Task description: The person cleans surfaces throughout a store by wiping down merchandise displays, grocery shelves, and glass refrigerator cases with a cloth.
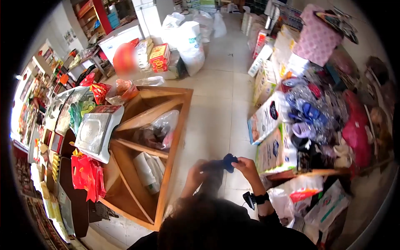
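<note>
A small dark blue cloth item point(228, 163) is held out in front of my body, above the tiled floor. My right hand point(246, 166) pinches its right side, with a black band and a small black device on the wrist. At the left, my left hand point(197, 171) is blurred, near a dark, smeared strip that runs toward the cloth. Its fingers are too unclear to make out.
On my left stands a wooden shelf unit point(186, 112) with a scale point(93, 132) and red bags point(88, 177). To my right are boxes point(273, 152) and a pile of plastic-wrapped slippers point(310, 112). White sacks point(191, 48) stand ahead beside the tiled aisle.
</note>
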A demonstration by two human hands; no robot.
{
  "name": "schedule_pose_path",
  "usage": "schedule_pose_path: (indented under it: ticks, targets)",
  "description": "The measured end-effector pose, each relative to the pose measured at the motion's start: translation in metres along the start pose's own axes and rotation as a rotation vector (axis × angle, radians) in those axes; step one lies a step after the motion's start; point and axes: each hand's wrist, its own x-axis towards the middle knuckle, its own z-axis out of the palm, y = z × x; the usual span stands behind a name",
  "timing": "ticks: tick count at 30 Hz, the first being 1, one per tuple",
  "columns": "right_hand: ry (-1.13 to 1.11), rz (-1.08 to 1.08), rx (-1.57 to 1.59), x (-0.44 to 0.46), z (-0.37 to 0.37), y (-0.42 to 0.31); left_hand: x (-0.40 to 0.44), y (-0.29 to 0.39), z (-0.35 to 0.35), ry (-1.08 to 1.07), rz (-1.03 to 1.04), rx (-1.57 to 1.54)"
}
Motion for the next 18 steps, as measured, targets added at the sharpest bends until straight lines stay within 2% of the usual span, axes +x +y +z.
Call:
schedule_pose_path:
  ticks: [1, 4, 5, 6, 8, 9, 10, 12, 14, 16, 18]
  targets:
    - [0.006, -0.020, 0.012, 0.029, 0.001, 0.002, 0.021, -0.011, 0.000, 0.020, -0.063, 0.003]
    - [0.017, -0.064, 0.028, 0.096, -0.004, -0.022, 0.093, -0.025, -0.001, 0.020, -0.050, 0.109]
    - [0.015, -0.044, -0.173, 0.113, -0.016, -0.035, 0.117, -0.029, 0.000, 0.071, 0.057, 0.304]
    - [0.032, -0.005, -0.164, 0.132, -0.023, -0.038, 0.138, -0.033, 0.002, 0.141, 0.167, 0.379]
    - [0.091, -0.004, -0.026, 0.168, -0.035, -0.064, 0.194, -0.016, 0.001, 0.075, 0.082, 0.401]
    - [0.121, -0.024, -0.031, 0.187, -0.047, -0.066, 0.220, 0.013, -0.004, -0.021, 0.162, 0.486]
    - [0.143, 0.027, 0.011, 0.202, -0.056, -0.076, 0.247, 0.018, 0.000, -0.029, 0.156, 0.482]
    - [0.170, 0.006, -0.012, 0.241, -0.086, -0.048, 0.290, 0.023, 0.011, -0.051, 0.274, 0.606]
    - [0.241, 0.030, 0.008, 0.271, -0.106, -0.052, 0.334, 0.018, 0.024, -0.018, 0.239, 0.563]
    - [0.286, 0.084, 0.144, 0.305, -0.123, -0.053, 0.377, 0.023, 0.033, -0.109, 0.168, 0.409]
    - [0.321, 0.099, 0.105, 0.347, -0.141, -0.048, 0.418, 0.016, 0.042, -0.086, 0.140, 0.415]
